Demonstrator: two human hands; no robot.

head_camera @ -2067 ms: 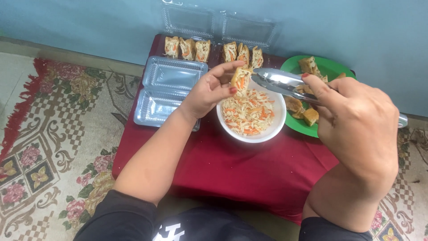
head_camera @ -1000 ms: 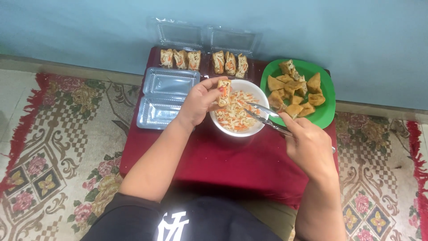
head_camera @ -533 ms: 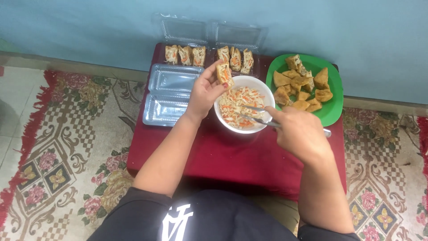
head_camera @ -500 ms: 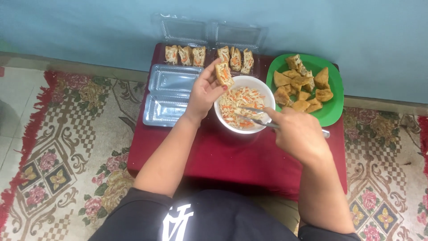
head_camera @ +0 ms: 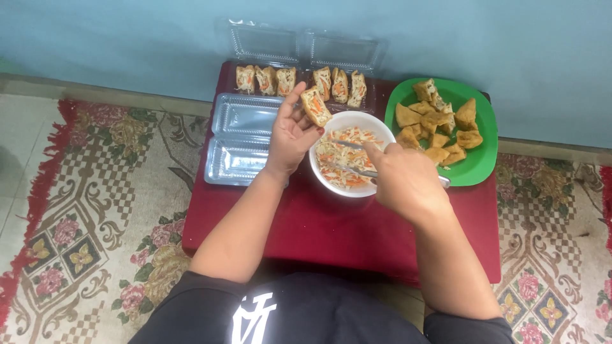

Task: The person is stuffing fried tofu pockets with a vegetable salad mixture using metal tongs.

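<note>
My left hand (head_camera: 290,135) holds a stuffed fried tofu piece (head_camera: 315,106) over the left rim of a white bowl (head_camera: 322,182) of shredded vegetable filling (head_camera: 344,153). My right hand (head_camera: 408,181) grips metal tongs (head_camera: 354,169) whose tips reach into the filling. A green plate (head_camera: 479,162) of fried tofu pieces (head_camera: 437,124) sits to the right of the bowl. Everything rests on a low red table (head_camera: 331,229).
An open clear plastic box (head_camera: 242,137) lies left of the bowl. Two more open boxes at the back hold filled tofu pieces (head_camera: 264,79), (head_camera: 339,83), lids against the blue wall (head_camera: 127,38). A patterned rug (head_camera: 89,210) surrounds the table.
The tongs came down from above the bowl into the filling. My left hand kept the tofu piece at the bowl's left rim. The camera pulled back.
</note>
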